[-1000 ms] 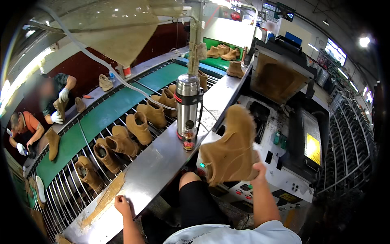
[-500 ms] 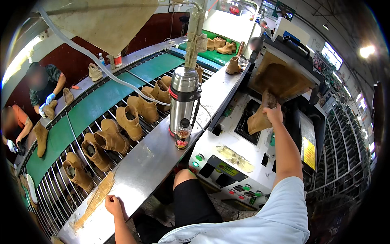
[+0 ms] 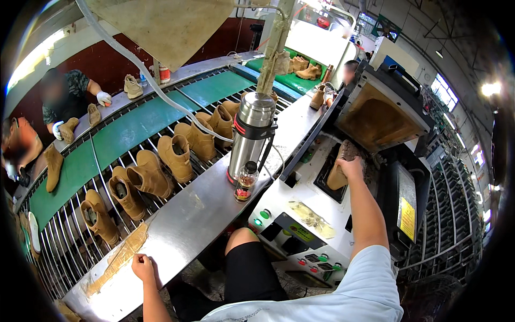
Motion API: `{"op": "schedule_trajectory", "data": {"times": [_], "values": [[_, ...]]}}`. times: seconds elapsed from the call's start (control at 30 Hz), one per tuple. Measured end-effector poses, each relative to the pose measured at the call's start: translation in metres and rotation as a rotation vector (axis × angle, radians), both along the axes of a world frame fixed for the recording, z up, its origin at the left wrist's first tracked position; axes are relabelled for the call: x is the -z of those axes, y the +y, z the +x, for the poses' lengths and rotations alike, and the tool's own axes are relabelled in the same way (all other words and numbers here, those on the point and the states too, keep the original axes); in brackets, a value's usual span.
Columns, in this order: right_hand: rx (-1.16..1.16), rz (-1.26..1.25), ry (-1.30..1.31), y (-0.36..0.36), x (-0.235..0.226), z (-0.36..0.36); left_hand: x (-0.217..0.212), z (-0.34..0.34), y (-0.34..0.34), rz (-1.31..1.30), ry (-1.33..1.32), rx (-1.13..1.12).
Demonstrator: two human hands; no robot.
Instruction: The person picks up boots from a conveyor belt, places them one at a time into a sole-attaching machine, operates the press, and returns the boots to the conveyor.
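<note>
My right hand [image 3: 352, 167] grips a tan boot [image 3: 337, 177], its brown sole turned up toward the fingers. The boot is over the black-rimmed recess [image 3: 323, 173] in the top of a white machine [image 3: 279, 198]; whether it touches the bottom there I cannot tell. Above stands the machine's raised lid [image 3: 367, 115], with a brown-stained pad on its inner face. My left hand [image 3: 144, 268] rests on the metal ledge [image 3: 188, 231] beside a strip of brown tape [image 3: 120, 257]. Its fingers are curled in, and nothing shows in them.
Several tan boots [image 3: 174, 161] stand on the roller conveyor [image 3: 70, 225] at left. A steel thermos [image 3: 249, 137] and a small bottle [image 3: 246, 182] stand on the ledge. Two people sit across the conveyor, one with a gloved hand [image 3: 104, 99] raised. Green and red buttons [image 3: 265, 213] dot the machine's front.
My right hand has lowered the boot from near the raised lid down to the recess. My left hand stays on the ledge. Across the conveyor, a gloved hand has moved off a boot.
</note>
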State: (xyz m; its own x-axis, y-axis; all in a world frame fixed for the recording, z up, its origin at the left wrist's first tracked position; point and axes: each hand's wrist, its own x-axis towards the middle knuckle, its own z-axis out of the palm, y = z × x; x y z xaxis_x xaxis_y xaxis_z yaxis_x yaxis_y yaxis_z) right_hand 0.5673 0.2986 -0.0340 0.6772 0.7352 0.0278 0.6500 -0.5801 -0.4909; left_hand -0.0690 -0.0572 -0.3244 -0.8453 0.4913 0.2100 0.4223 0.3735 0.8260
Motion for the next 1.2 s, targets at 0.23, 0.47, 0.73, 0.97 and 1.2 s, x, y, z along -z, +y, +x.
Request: {"op": "schedule_trajectory", "data": {"times": [0.23,0.47,0.73,0.97,1.2], "values": [[0.012,-0.159,-0.029,-0.002,0.019,-0.004,-0.001,0.001,0.002,0.015,-0.018,-0.004],[-0.258,-0.257,-0.307,-0.032,0.02,-0.021,-0.003,-0.004,-0.005,0.017,-0.005,-0.047],[-0.411,0.086,-0.409,-0.07,0.065,0.013,0.003,0.024,0.03,0.031,-0.293,0.014],[-0.584,0.589,-0.12,-0.253,0.106,0.013,-0.038,0.261,0.114,0.177,-1.049,0.598],[-0.269,0.701,-0.182,-0.367,0.14,0.101,-0.075,0.372,0.185,0.083,-1.511,1.087]]}}
